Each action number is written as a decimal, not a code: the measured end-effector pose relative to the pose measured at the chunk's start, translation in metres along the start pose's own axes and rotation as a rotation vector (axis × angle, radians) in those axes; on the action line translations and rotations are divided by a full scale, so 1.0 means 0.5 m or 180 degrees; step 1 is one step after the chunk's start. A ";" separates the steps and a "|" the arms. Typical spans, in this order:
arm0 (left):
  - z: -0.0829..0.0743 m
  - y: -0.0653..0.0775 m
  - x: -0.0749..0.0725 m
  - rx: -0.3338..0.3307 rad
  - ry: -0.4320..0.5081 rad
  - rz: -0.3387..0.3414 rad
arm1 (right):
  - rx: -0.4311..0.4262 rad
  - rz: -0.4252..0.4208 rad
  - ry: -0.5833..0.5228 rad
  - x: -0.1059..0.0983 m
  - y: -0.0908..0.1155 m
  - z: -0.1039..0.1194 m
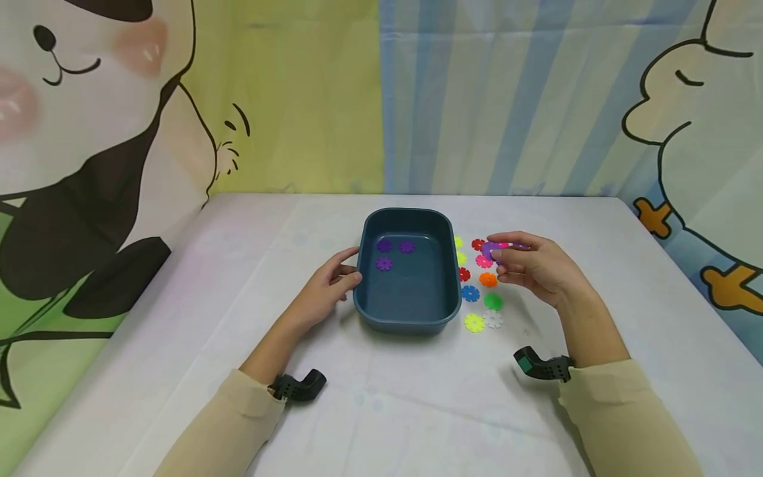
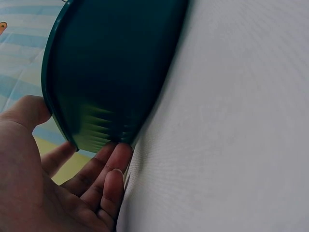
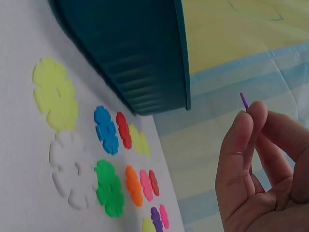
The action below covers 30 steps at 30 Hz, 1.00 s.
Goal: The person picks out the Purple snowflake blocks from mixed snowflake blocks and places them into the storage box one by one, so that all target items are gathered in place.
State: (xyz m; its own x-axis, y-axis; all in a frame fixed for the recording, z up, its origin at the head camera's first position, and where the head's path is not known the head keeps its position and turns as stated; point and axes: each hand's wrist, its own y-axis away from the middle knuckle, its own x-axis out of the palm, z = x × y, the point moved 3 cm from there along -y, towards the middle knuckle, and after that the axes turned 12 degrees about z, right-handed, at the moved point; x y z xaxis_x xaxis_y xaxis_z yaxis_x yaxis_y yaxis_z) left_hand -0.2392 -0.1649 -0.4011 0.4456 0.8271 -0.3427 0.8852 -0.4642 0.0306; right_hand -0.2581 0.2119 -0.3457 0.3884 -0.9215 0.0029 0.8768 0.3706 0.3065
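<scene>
A dark teal plastic tub [image 1: 407, 281] stands on the table, with three purple interlocking plastic discs [image 1: 384, 264] lying inside it. My left hand [image 1: 324, 288] holds the tub's left side, thumb at the rim and fingertips against the outer wall [image 2: 108, 111]. To the tub's right, my right hand [image 1: 536, 268] is raised and pinches a purple disc [image 1: 490, 250] between thumb and fingertip. The right wrist view shows that disc [image 3: 244, 101] edge-on, mostly hidden by the fingers.
Several flower-shaped discs lie right of the tub, among them a blue disc [image 1: 470, 293], an orange disc [image 1: 489, 279], a green disc [image 1: 493, 301], a white disc [image 1: 492, 319] and a yellow disc [image 1: 474, 323]. A printed curtain [image 1: 477, 99] hangs behind the white table [image 1: 387, 404].
</scene>
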 end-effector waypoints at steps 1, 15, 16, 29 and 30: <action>0.000 -0.001 0.000 0.0000 0.0003 -0.0003 | -0.0008 0.0004 -0.0022 0.002 -0.002 0.002; 0.003 -0.002 0.001 -0.0031 0.0026 -0.0015 | 0.0119 0.0059 -0.0701 0.039 -0.025 0.024; 0.004 -0.002 0.001 -0.0031 0.0029 -0.0017 | 0.0138 0.0057 -0.0668 0.044 -0.027 0.027; -0.002 0.002 0.003 -0.0060 0.0008 -0.0028 | 0.0103 -0.0004 -0.0292 0.100 -0.061 0.061; -0.001 0.002 0.002 -0.0061 0.0001 -0.0029 | 0.0092 0.0001 -0.0312 0.103 -0.063 0.065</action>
State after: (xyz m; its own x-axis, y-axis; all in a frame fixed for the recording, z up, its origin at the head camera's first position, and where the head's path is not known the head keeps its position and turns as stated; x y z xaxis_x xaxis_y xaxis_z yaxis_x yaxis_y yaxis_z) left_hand -0.2377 -0.1643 -0.4009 0.4375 0.8314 -0.3426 0.8916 -0.4505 0.0455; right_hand -0.2748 0.1490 -0.3244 0.3578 -0.9289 0.0956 0.8676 0.3686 0.3338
